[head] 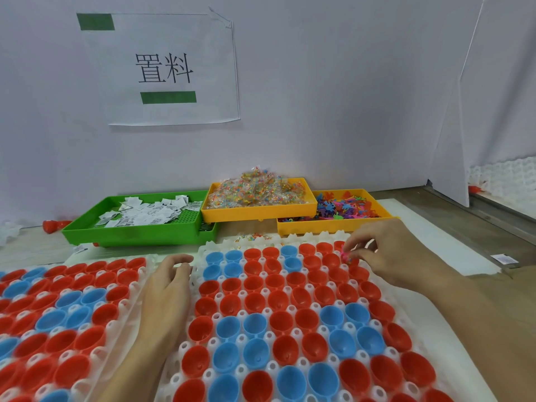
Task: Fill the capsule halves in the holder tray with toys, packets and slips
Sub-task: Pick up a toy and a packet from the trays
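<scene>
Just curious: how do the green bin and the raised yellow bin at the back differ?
The green bin is wider and holds white paper slips; the raised yellow bin is smaller, heaped with clear packets of colourful bits, and overlaps the green bin's right end. Both are shallow plastic trays.

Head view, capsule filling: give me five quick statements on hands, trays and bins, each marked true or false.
1. The right hand pinches a small pink toy over the far rows of the right holder tray. True.
2. The left hand holds a paper slip. False: it holds nothing and rests at the gap between the two trays.
3. The green bin holds white paper slips. True.
4. All capsule halves are red. False: blue halves sit among red halves.
5. The colourful toys lie in the green bin. False: they fill the right-hand yellow bin.
</scene>
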